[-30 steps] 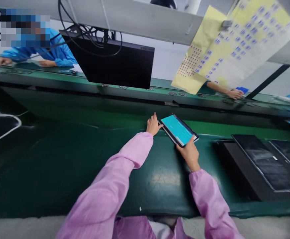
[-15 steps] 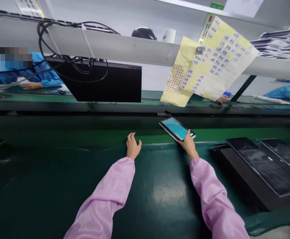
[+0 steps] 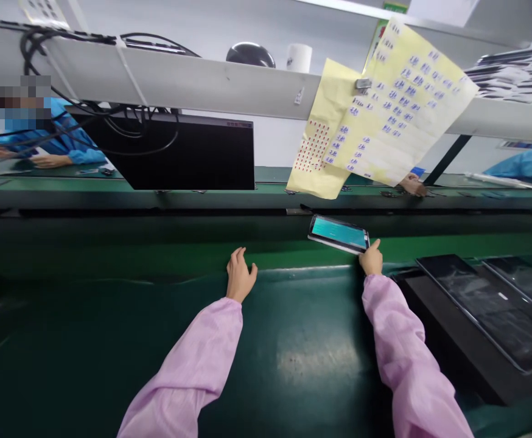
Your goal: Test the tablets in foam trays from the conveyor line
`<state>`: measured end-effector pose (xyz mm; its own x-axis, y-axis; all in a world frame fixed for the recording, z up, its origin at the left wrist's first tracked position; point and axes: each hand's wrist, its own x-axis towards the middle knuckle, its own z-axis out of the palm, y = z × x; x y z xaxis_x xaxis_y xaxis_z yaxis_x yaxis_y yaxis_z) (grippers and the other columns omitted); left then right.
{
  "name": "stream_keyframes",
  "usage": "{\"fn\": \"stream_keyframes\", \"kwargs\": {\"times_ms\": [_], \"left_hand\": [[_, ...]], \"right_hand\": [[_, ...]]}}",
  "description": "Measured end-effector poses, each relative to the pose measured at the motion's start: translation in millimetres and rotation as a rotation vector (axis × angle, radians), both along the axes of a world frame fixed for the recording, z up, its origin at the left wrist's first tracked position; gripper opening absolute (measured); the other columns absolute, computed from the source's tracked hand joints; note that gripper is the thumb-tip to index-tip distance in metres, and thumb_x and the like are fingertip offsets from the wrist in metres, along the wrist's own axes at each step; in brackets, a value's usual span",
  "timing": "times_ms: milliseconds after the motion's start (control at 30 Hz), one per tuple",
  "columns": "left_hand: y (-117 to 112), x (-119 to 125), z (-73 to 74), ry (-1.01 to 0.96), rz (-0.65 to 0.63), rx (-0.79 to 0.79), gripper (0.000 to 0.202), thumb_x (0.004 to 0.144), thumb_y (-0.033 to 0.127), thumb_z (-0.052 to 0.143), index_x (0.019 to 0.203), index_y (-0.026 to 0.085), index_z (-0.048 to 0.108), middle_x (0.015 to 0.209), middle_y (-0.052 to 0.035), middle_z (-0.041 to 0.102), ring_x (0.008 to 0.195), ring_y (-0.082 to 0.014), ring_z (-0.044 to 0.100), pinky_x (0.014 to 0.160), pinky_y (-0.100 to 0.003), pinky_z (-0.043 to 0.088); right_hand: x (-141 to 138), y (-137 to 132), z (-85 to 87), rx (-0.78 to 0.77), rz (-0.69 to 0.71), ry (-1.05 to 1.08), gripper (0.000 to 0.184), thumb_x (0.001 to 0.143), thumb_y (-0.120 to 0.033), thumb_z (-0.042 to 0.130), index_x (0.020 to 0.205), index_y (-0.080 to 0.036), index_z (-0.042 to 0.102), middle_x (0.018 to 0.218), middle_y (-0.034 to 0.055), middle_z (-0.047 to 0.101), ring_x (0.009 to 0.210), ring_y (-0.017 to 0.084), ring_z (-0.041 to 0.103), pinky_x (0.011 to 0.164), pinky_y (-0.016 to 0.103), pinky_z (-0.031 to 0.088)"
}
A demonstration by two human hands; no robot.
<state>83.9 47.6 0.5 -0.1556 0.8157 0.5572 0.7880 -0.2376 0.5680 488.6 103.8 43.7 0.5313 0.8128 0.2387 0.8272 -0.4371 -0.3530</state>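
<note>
A tablet (image 3: pixel 339 232) with a lit teal screen and a pale edge lies at the back of the bench. My right hand (image 3: pixel 371 258) is at its near right corner, thumb on top and the other fingers hidden below, gripping it. My left hand (image 3: pixel 241 274) rests at the bench mat's back edge, left of the tablet and apart from it. Its fingers are loosely bent and spread, with nothing in them.
On the right, dark screen panels (image 3: pixel 489 310) lie on a black box (image 3: pixel 448 340). A monitor (image 3: pixel 179 152), cables (image 3: pixel 124 115) and clipped yellow sheets (image 3: pixel 398 109) hang from the shelf (image 3: pixel 257 91). Co-workers in blue sleeves (image 3: pixel 72 134) sit across the bench.
The tablet has shifted right and turned so that its long side lies more across my view, with my right hand still on its corner. My left hand has hardly moved.
</note>
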Motion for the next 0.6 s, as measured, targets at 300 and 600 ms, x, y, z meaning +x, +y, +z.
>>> {"fn": "stream_keyframes", "kwargs": {"times_ms": [300, 600], "left_hand": [[-14.5, 5.0, 19.3, -0.028, -0.059, 0.066, 0.044, 0.086, 0.015, 0.047, 0.13, 0.016, 0.043, 0.129, -0.0169, 0.05, 0.119, -0.0278, 0.056, 0.107, -0.05, 0.041], [-72.4, 9.2, 21.1, 0.075, -0.406, -0.007, 0.029, 0.082, 0.008, 0.044, 0.101, 0.02, 0.063, 0.102, -0.0054, 0.068, 0.1, -0.0195, 0.063, 0.095, -0.036, 0.049]], "right_hand": [[-108.9, -54.8, 2.6, 0.271, 0.503, 0.018, 0.055, 0.088, -0.019, 0.044, 0.141, -0.006, 0.039, 0.135, 0.0233, 0.05, 0.126, 0.034, 0.044, 0.105, 0.052, 0.036], [-241.9, -139.8, -32.1, 0.42, 1.198, 0.187, 0.034, 0.09, -0.018, 0.044, 0.121, -0.02, 0.057, 0.113, 0.0107, 0.064, 0.105, 0.023, 0.061, 0.094, 0.041, 0.051]]}}
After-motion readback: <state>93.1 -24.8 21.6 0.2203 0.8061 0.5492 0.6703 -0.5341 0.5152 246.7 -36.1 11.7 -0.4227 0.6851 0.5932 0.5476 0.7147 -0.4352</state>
